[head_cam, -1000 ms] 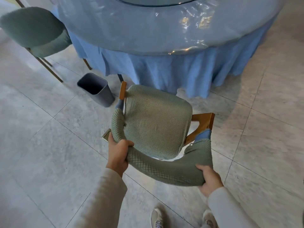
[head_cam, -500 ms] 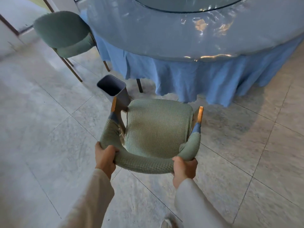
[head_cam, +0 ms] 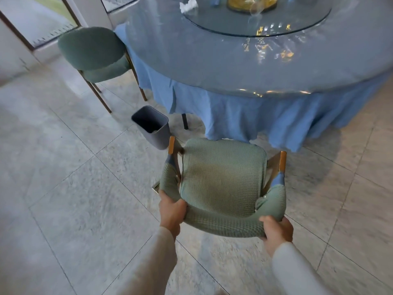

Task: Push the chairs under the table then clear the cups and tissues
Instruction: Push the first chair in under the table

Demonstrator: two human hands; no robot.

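Observation:
A green-covered chair with wooden arms stands on the tiled floor, its seat facing the round table draped in a blue cloth. My left hand grips the left end of its curved backrest and my right hand grips the right end. The seat's front edge is close to the hanging cloth. A crumpled white tissue lies on the glass turntable at the top, with a clear glass near it.
A grey waste bin stands on the floor just left of the chair's front. A second green chair sits at the table's left side, partly tucked in. A glass door is at the far left.
The chair has been turned square to the table and moved toward it. My right hand shifted along the backrest to its right end. The view has risen, showing the tabletop.

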